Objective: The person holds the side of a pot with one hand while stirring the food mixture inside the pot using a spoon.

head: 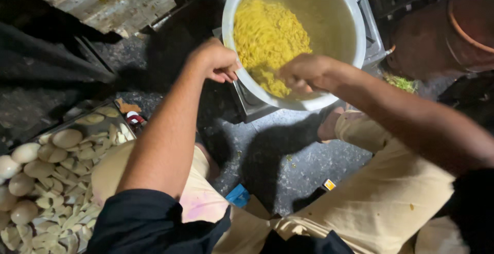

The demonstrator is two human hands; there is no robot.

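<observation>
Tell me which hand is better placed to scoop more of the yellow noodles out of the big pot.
Right. The right hand is already inside the white pot, fingers down in the yellow noodles. The left hand grips the pot's near rim from outside, apparently steadying it, so it looks less free.

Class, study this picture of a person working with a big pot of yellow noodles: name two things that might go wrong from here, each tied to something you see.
1. The pot looks tilted toward the person, with the left hand gripping its rim; if that grip slips, the noodles may spill onto the floor.
2. The right hand is bare inside the pot; if the food is hot, the fingers could get burned.
</observation>
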